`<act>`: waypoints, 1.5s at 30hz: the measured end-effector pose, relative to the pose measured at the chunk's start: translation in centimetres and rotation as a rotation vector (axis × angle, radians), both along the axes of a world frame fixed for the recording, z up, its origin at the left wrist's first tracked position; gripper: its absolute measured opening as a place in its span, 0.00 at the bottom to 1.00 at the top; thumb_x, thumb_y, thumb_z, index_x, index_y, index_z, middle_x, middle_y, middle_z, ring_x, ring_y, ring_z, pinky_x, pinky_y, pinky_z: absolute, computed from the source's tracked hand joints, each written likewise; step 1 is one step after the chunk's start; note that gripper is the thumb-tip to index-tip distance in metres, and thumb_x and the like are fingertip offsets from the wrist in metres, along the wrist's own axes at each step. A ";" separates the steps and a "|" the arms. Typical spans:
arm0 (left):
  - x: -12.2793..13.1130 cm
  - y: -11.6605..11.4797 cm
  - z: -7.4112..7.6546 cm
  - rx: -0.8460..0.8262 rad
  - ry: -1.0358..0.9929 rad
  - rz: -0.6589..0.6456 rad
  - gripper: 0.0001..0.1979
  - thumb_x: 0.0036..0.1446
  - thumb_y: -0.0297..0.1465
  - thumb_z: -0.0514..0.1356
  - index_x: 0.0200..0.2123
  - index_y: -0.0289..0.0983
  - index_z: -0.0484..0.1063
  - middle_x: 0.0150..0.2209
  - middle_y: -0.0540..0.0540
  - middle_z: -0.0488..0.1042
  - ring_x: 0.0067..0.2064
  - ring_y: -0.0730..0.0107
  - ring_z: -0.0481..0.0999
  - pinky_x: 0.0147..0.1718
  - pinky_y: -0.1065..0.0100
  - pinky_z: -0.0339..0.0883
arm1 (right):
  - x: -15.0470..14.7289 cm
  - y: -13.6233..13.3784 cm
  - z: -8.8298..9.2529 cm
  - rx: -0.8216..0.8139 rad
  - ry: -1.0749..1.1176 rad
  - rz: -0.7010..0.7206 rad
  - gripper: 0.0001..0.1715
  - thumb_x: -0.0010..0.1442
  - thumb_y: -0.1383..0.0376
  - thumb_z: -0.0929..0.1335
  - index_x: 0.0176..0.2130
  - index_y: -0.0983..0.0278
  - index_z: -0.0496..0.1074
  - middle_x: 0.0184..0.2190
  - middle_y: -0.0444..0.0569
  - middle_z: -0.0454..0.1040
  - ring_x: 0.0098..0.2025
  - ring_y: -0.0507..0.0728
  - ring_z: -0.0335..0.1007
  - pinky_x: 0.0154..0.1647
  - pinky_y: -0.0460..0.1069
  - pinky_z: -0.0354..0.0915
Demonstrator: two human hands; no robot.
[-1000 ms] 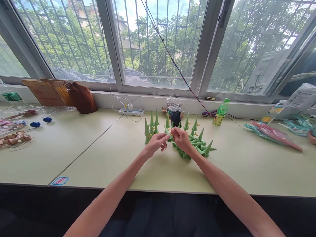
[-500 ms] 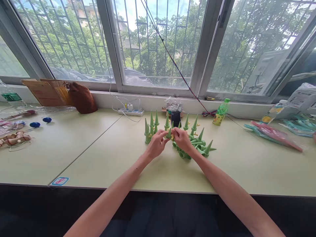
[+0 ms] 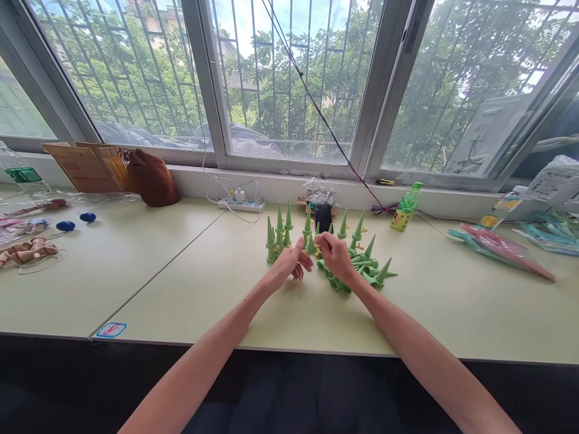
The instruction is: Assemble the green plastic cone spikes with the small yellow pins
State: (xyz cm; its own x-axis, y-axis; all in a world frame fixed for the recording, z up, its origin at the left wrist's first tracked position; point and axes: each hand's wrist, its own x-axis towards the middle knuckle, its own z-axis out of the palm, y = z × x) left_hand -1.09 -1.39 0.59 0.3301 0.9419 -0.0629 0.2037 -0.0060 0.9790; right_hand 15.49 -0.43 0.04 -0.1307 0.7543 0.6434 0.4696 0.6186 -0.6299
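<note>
My left hand [image 3: 292,265] has its fingers spread above the table, holding nothing. Just beyond its thumb is a pointed green plastic cone [image 3: 310,245]; I cannot tell whether it stands on the table or is held. To its right my right hand [image 3: 333,250] is closed, fingers curled, and whatever lies in them is hidden. Several green watering spikes [image 3: 288,224], some with small yellow valves, stand upright behind the hands. By my right wrist lies a pile of hollow green spikes [image 3: 337,283], open ends toward me.
Behind the spikes are a black phone [image 3: 322,218] and clear wrapping [image 3: 320,194]. A power strip [image 3: 242,205] lies near the sill, a green-capped bottle [image 3: 406,207] to the right. Farther right are pink and teal packets [image 3: 506,250]; at left, a brown pouch [image 3: 151,178] and blue balls [image 3: 66,226].
My left hand has let go of the green cone, drawn slightly down toward me and spread its fingers. My right hand stays almost where it was, still closed.
</note>
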 end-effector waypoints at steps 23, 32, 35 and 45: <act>-0.3 0.0 -0.4 0.235 -0.158 0.034 0.20 0.46 0.46 0.68 0.26 0.36 0.65 0.19 0.53 0.64 0.19 0.77 0.65 0.17 0.73 0.56 | -0.5 0.0 -0.2 -0.048 0.010 0.081 0.20 0.67 0.57 0.58 0.25 0.62 0.55 0.19 0.39 0.54 0.22 0.49 0.47 0.25 0.46 0.48; -0.1 -0.3 -0.2 0.497 0.031 0.148 0.20 0.47 0.47 0.66 0.35 0.38 0.73 0.29 0.49 0.71 0.23 0.76 0.65 0.23 0.71 0.62 | -0.4 0.3 -0.5 -0.140 0.070 0.120 0.23 0.67 0.51 0.57 0.25 0.61 0.54 0.18 0.40 0.55 0.21 0.50 0.50 0.23 0.46 0.49; -0.1 -0.3 -0.3 0.601 0.128 0.178 0.20 0.48 0.48 0.65 0.35 0.39 0.74 0.35 0.46 0.72 0.26 0.74 0.66 0.26 0.69 0.63 | -0.4 0.5 -0.6 -0.160 0.066 0.120 0.25 0.66 0.50 0.57 0.24 0.61 0.54 0.17 0.40 0.55 0.21 0.50 0.49 0.23 0.47 0.49; -0.1 0.0 -0.7 0.597 0.174 0.137 0.23 0.49 0.48 0.65 0.41 0.39 0.70 0.41 0.47 0.71 0.23 0.79 0.64 0.25 0.71 0.62 | -0.6 0.1 -0.4 -0.116 0.067 0.060 0.24 0.67 0.51 0.58 0.24 0.62 0.54 0.19 0.40 0.56 0.23 0.49 0.49 0.25 0.46 0.49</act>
